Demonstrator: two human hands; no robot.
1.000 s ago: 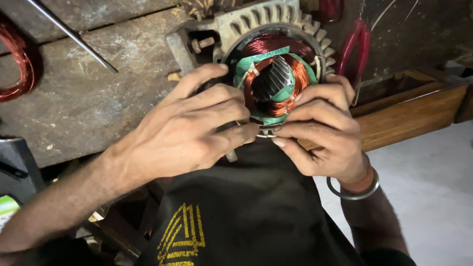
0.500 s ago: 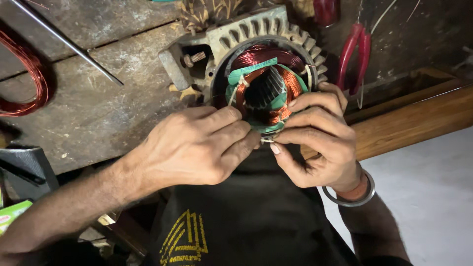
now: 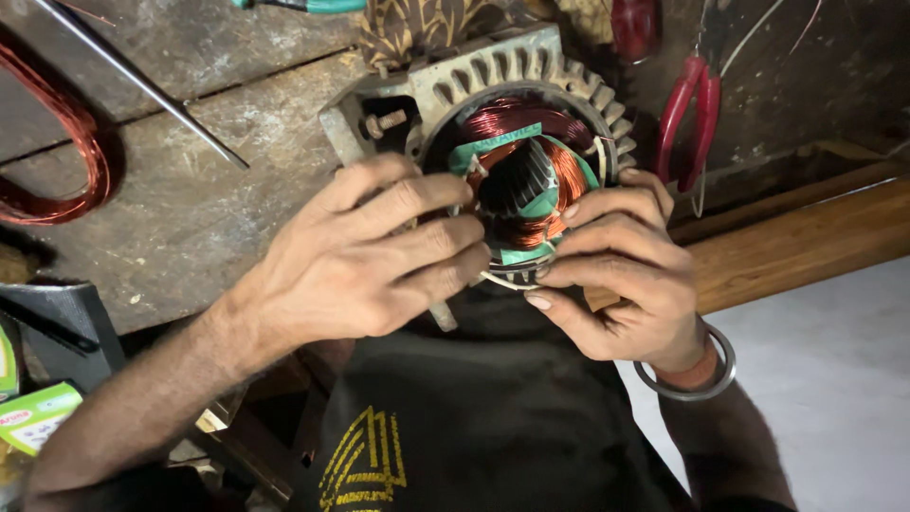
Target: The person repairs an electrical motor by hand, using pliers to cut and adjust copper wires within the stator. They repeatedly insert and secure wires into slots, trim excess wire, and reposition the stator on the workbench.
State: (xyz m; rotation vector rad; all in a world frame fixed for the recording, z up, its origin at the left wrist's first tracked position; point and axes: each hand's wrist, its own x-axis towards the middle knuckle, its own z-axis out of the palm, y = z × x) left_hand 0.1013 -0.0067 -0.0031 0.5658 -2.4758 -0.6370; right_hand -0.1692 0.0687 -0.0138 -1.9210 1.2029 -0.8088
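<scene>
Bracing the grey finned metal motor stator (image 3: 531,104) at the wooden counter's (image 3: 180,218) near edge, the left hand (image 3: 370,261) lies spread against its rim. The right hand (image 3: 621,275) pinches a pale insulation strip (image 3: 507,282) below the copper windings (image 3: 526,175), apparently steadying it there.

A loose coil of bare copper wire (image 3: 57,152) lies at the left of the worn grey wooden workbench (image 3: 190,218), near a thin steel rod (image 3: 142,83) lying slantwise. Red-handled pliers (image 3: 690,118) rest upper right, above a brown wooden beam (image 3: 806,237).
</scene>
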